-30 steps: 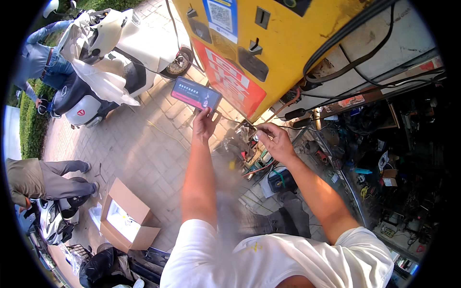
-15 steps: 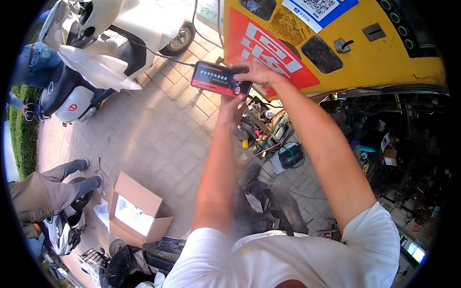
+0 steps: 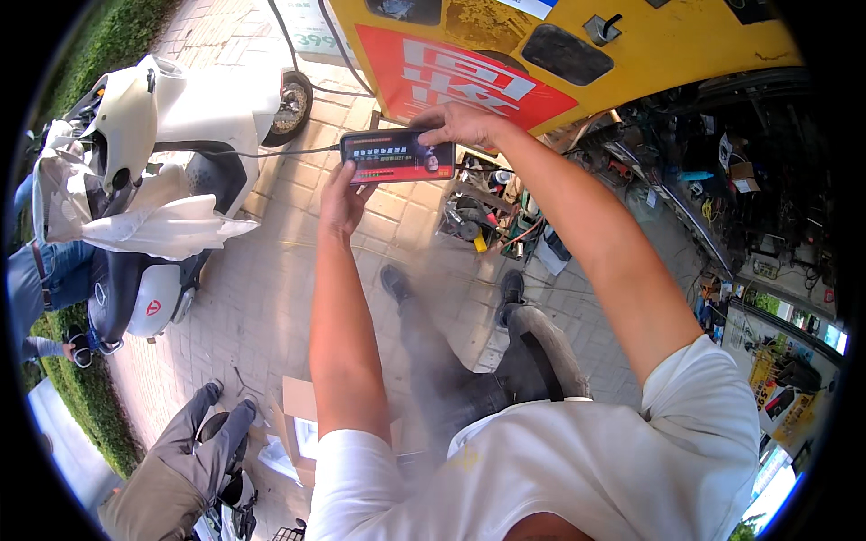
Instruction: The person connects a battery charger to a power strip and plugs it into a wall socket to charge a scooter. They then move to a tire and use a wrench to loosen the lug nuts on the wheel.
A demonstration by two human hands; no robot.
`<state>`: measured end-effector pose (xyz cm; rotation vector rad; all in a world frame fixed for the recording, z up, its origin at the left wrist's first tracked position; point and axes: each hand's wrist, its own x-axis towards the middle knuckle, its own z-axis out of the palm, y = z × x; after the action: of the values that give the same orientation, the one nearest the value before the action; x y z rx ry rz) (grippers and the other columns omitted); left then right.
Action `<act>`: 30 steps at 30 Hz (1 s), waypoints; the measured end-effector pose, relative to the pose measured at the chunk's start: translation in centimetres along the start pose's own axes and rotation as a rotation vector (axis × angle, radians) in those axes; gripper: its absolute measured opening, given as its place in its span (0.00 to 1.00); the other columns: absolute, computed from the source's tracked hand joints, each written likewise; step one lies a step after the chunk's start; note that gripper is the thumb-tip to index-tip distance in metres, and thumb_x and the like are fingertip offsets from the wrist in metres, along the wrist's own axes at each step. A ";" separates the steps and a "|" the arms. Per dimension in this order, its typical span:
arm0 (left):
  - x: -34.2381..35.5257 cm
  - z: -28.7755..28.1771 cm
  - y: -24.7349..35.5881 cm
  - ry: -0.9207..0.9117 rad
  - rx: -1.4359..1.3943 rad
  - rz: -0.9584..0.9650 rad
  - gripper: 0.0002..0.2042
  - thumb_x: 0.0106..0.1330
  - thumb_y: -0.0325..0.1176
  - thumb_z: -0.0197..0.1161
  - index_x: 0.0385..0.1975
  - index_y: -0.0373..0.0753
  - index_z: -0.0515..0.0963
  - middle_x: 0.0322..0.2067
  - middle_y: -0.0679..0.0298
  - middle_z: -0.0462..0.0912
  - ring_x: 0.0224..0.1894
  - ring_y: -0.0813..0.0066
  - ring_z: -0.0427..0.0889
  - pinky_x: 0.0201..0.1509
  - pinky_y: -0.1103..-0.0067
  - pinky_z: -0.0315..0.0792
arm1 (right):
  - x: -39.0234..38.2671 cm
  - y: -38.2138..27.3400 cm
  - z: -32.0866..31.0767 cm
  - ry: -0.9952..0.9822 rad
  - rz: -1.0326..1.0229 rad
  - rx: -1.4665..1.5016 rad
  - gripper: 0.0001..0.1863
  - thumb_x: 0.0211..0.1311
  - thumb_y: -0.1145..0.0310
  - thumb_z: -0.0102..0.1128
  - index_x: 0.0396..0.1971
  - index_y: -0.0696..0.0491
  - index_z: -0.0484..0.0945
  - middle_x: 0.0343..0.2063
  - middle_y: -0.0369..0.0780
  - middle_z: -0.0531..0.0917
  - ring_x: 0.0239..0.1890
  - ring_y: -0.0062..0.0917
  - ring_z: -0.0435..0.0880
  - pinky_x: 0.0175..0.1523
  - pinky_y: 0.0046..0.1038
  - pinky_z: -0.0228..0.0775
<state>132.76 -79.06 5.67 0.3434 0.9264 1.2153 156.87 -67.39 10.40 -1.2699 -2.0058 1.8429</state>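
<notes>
A smartphone (image 3: pixel 388 155) lies sideways between my two hands, its lit screen facing up at me with a dark and red display. My left hand (image 3: pixel 345 200) grips its left end from below, thumb along the near left corner. My right hand (image 3: pixel 458 126) holds the right end from the far side, thumb at the screen's edge. A dark cable (image 3: pixel 280 153) runs from the phone's left end toward a white scooter. Just beyond the phone stands a yellow cabinet (image 3: pixel 492 41) with a red panel.
The white electric scooter (image 3: pixel 149 203) stands at left, a person in jeans (image 3: pixel 68 275) beside it. Another person in grey trousers (image 3: pixel 185 451) is at lower left, near an open cardboard box (image 3: pixel 299 406). Loose tools and parts (image 3: pixel 483 212) lie on the paving; a cluttered, dark workshop (image 3: pixel 776 180) opens at right.
My left hand has shifted from the phone's lower right to its left end. The phone is now nearly level rather than tilted. The whole view has turned, and my legs show more.
</notes>
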 end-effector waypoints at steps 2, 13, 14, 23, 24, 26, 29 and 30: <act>0.6 -0.7 -0.2 -0.038 -0.001 0.000 0.20 0.61 0.39 0.58 0.49 0.35 0.66 0.43 0.58 0.76 0.46 0.68 0.74 0.55 0.66 0.67 | -0.2 1.6 1.2 0.160 -0.089 0.034 0.33 0.48 0.57 0.67 0.53 0.56 0.69 0.49 0.45 0.75 0.50 0.28 0.74 0.56 0.26 0.63; 0.5 -1.9 -0.8 0.015 0.029 -0.063 0.21 0.60 0.47 0.58 0.47 0.42 0.68 0.45 0.63 0.75 0.50 0.69 0.72 0.56 0.64 0.67 | -13.6 18.5 3.9 1.336 0.685 1.123 0.25 0.60 0.52 0.53 0.50 0.55 0.67 0.40 0.43 0.76 0.31 0.23 0.76 0.38 0.32 0.70; 0.6 -2.0 -0.9 0.021 0.020 -0.058 0.21 0.60 0.48 0.58 0.48 0.41 0.68 0.46 0.63 0.75 0.51 0.69 0.71 0.56 0.64 0.67 | -12.9 18.9 2.9 1.317 0.651 1.230 0.27 0.60 0.50 0.52 0.51 0.54 0.65 0.41 0.43 0.75 0.35 0.24 0.74 0.41 0.34 0.68; 0.8 -2.3 -1.3 0.026 0.044 -0.045 0.26 0.59 0.52 0.57 0.51 0.41 0.66 0.51 0.63 0.70 0.55 0.67 0.67 0.60 0.64 0.61 | -12.4 21.5 -5.2 1.112 0.201 1.421 0.17 0.62 0.51 0.47 0.41 0.47 0.71 0.37 0.33 0.73 0.39 0.26 0.69 0.44 0.38 0.58; 0.8 -2.1 -1.4 0.025 0.047 -0.042 0.26 0.59 0.52 0.57 0.52 0.41 0.66 0.51 0.63 0.70 0.55 0.67 0.67 0.60 0.64 0.62 | -13.3 22.6 -5.8 1.123 0.208 1.394 0.15 0.63 0.52 0.47 0.38 0.46 0.72 0.34 0.31 0.74 0.37 0.24 0.69 0.42 0.36 0.58; 0.5 -2.2 -1.4 0.043 0.043 -0.029 0.26 0.59 0.52 0.57 0.52 0.41 0.66 0.51 0.63 0.70 0.55 0.67 0.67 0.60 0.65 0.62 | -14.6 23.6 -7.1 1.169 0.094 1.471 0.11 0.62 0.54 0.49 0.31 0.46 0.72 0.26 0.28 0.72 0.31 0.20 0.66 0.35 0.32 0.56; 0.9 -1.8 -2.1 0.039 0.041 -0.047 0.26 0.60 0.52 0.56 0.52 0.41 0.65 0.51 0.63 0.70 0.55 0.67 0.67 0.60 0.65 0.62 | -17.7 26.0 -9.7 1.419 -0.010 1.557 0.09 0.63 0.58 0.50 0.28 0.47 0.72 0.23 0.30 0.70 0.25 0.21 0.66 0.30 0.30 0.57; 1.1 -1.6 -2.3 0.036 0.044 -0.056 0.26 0.60 0.52 0.56 0.52 0.41 0.65 0.51 0.63 0.70 0.55 0.67 0.67 0.60 0.65 0.63 | -18.5 26.1 -10.3 1.602 0.044 1.567 0.08 0.63 0.60 0.49 0.27 0.47 0.71 0.22 0.30 0.70 0.22 0.21 0.65 0.28 0.29 0.57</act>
<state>133.09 -79.25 2.68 0.3288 0.9887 1.1541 187.34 -74.28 -2.02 -1.2102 0.3254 0.9205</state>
